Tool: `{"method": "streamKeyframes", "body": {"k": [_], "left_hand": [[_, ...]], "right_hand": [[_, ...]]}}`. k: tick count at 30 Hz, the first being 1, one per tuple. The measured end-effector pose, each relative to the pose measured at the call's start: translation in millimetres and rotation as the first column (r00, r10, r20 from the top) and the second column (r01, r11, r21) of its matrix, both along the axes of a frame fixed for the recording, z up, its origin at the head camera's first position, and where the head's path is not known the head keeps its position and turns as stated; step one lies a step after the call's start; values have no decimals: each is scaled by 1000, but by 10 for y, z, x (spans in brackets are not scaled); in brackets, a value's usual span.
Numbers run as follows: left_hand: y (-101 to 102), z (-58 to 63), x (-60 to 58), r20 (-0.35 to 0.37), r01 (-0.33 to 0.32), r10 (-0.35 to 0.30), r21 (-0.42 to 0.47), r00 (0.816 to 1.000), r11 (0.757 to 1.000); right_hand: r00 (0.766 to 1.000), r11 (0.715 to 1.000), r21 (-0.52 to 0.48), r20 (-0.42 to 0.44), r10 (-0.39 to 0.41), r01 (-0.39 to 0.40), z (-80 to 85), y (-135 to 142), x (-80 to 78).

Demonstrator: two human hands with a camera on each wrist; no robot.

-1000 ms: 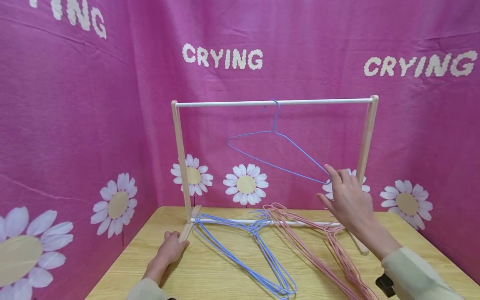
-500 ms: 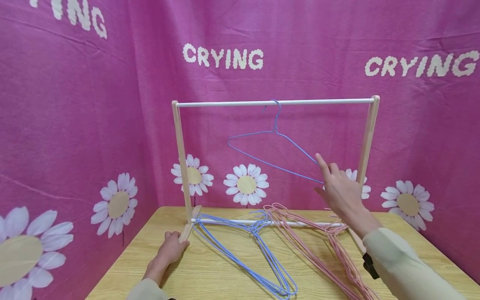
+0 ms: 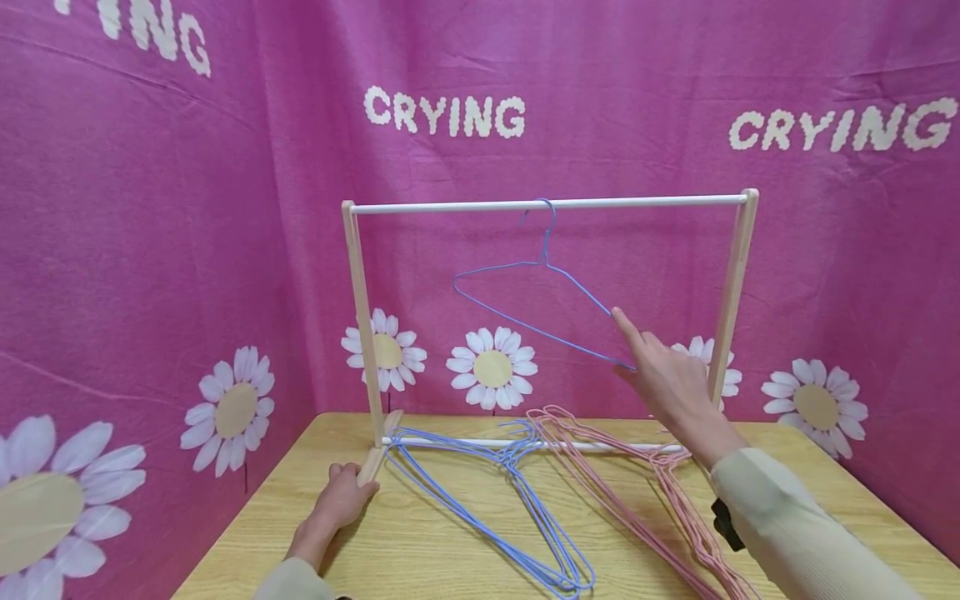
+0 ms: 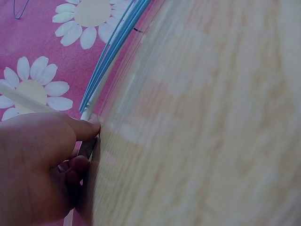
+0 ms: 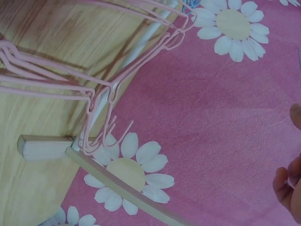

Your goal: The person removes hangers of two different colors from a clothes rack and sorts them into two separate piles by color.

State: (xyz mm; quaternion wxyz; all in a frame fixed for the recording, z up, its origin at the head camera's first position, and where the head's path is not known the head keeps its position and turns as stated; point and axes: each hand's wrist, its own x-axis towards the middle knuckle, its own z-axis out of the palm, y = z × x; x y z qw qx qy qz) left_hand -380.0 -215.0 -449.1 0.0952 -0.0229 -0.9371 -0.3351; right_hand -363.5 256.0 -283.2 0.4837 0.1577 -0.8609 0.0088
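Note:
A wooden clothes rack (image 3: 450,207) with white rods stands on the table. One blue wire hanger (image 3: 546,247) hangs by its hook from the top rod. My right hand (image 3: 671,385) is at this hanger's right end, index finger straight along the sloping wire and thumb by the bottom wire; the hanger's corner is hidden behind the hand. In the right wrist view, only some fingertips (image 5: 282,186) show at the right edge. My left hand (image 3: 341,498) grips the front of the rack's left foot (image 3: 371,467), thumb on top in the left wrist view.
Several blue hangers (image 3: 480,517) lean from the lower rod onto the wooden table (image 3: 420,550). Several pink hangers (image 3: 622,512) lean to their right, in front of the right post (image 3: 735,283). A magenta cloth (image 3: 637,67) with daisies hangs behind and at both sides.
My right hand has moved left along the hanging blue hanger, covering its right corner. The hanger's hook has shifted slightly left. My left hand has stayed on the rack's foot.

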Motion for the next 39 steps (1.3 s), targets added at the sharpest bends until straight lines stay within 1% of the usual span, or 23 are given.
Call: {"method": "streamKeyframes", "body": {"k": [4,6,10,11,14,17,21,23,27,30,33,36,39], "left_hand": [[-1,0,-4,2,-1,1,0,1000,1000],[-3,2,-10,7,-4,4,1,1000,1000],[-10,-8,-40,10,-4,4,-2,1000,1000],[-13,-10,-49,9,-3,3,-3,1000,1000],[-21,-13,-67,5,0,0,-6,1000,1000],[-25,-15,-67,6,2,-1,-8,1000,1000],[-19,-16,-55,19,-4,4,-1,1000,1000],[-11,-13,-50,19,-2,2,-2,1000,1000],[0,-12,-52,16,5,-5,-5,1000,1000],[-7,-16,-51,18,-5,5,-6,1000,1000],[-12,-19,-48,18,-11,11,-6,1000,1000],[-5,-12,-41,11,-4,4,-9,1000,1000],[0,-6,-40,10,-3,3,-9,1000,1000]], "right_hand": [[999,999,-12,-30,33,-33,-25,3,12],[997,999,-18,-65,48,-50,-40,0,26],[988,998,-34,-143,54,-60,-85,-31,92],[987,997,-44,-150,55,-62,-96,-43,114],[988,992,-97,-135,73,-86,-134,-82,190],[991,976,-182,-89,100,-115,-161,-127,263],[991,942,-310,-40,125,-131,-195,-202,360],[991,921,-364,-29,134,-135,-204,-238,407],[990,897,-420,-32,139,-139,-164,-287,461],[990,890,-434,-36,136,-137,-91,-314,484],[989,874,-464,-43,139,-143,-16,-342,533],[988,860,-486,-48,147,-152,50,-361,588],[986,858,-485,-59,158,-166,95,-370,620]]}}
